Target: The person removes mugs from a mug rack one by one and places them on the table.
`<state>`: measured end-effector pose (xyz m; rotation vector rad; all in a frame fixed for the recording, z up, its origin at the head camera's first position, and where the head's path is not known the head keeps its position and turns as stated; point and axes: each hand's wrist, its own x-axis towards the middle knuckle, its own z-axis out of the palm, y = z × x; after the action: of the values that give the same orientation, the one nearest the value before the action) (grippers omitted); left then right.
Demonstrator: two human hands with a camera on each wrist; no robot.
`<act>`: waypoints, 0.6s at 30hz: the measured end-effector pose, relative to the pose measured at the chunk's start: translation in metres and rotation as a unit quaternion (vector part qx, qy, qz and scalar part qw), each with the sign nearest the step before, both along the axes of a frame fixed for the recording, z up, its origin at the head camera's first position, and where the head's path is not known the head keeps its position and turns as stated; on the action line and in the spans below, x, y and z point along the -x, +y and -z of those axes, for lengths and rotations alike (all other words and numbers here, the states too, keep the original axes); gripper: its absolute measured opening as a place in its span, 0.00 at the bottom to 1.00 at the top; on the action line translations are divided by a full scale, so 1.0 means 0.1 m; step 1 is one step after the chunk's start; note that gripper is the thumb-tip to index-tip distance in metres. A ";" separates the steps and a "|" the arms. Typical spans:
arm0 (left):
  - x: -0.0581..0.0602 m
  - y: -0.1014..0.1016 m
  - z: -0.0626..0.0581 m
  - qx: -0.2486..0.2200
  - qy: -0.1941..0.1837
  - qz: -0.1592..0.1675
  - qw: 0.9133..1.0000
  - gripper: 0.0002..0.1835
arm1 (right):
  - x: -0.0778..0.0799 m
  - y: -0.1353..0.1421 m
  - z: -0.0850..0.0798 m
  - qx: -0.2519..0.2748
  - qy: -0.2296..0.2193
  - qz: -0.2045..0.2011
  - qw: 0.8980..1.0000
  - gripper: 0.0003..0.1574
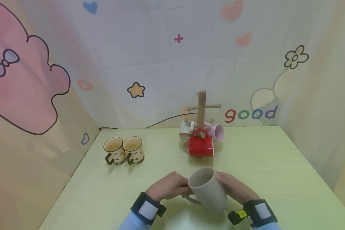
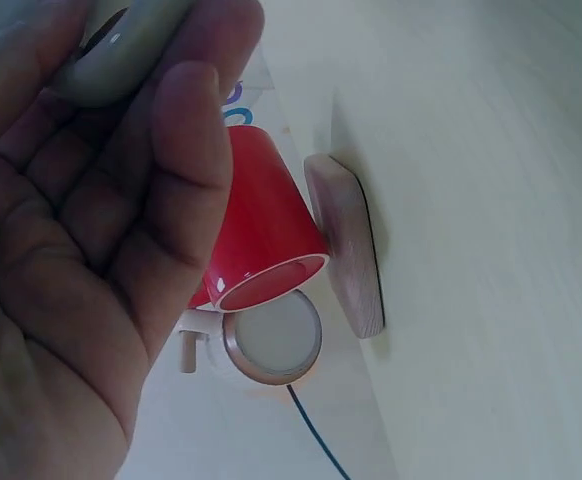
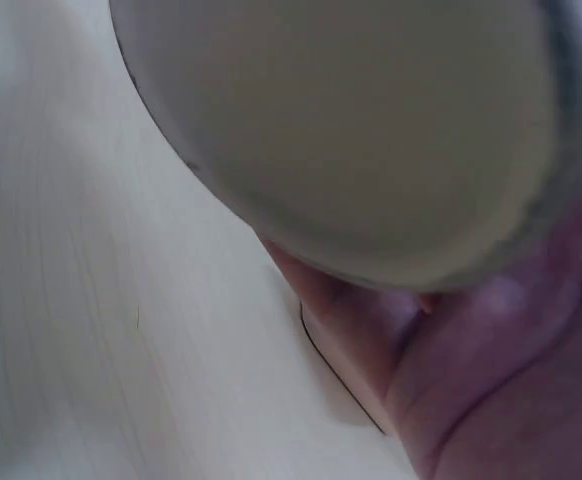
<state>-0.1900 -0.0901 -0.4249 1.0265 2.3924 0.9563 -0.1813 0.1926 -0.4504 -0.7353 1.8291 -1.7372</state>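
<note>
A pale grey-white mug (image 1: 211,195), tilted with its mouth toward the upper left, is held between both hands above the table's near side. My left hand (image 1: 169,187) pinches its handle (image 2: 121,60) with curled fingers. On the other side, my right hand (image 1: 235,187) grips the mug's body; its fingertips are mostly hidden behind it. The right wrist view is largely filled by the mug's round base (image 3: 351,130). Beyond the hands stands a wooden mug tree (image 1: 201,108). On its lower pegs hang a red mug (image 1: 200,147), a white mug (image 1: 186,129) and a pink mug (image 1: 218,132).
Two cream mugs (image 1: 133,150) with dark handles and spots stand side by side at the table's left. Bare upper pegs (image 1: 213,106) stick out from the tree's post. A printed curtain (image 1: 161,64) hangs behind the pale green table (image 1: 276,172).
</note>
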 end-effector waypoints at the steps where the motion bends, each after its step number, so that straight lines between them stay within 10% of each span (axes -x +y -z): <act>1: 0.00 -0.01 0.00 -0.004 -0.005 -0.002 1.000 0.07 | 0.00 0.00 0.00 -0.001 -0.001 0.002 1.000 0.32; 18: 0.04 -0.21 0.04 -0.018 0.021 -0.072 0.997 0.07 | 0.03 -0.06 -0.12 -0.126 -0.010 0.114 0.985 0.40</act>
<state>-0.1941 -0.1109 -0.4287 0.9063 2.5209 1.0387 -0.1845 0.1861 -0.4379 -0.4193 2.1381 -1.5978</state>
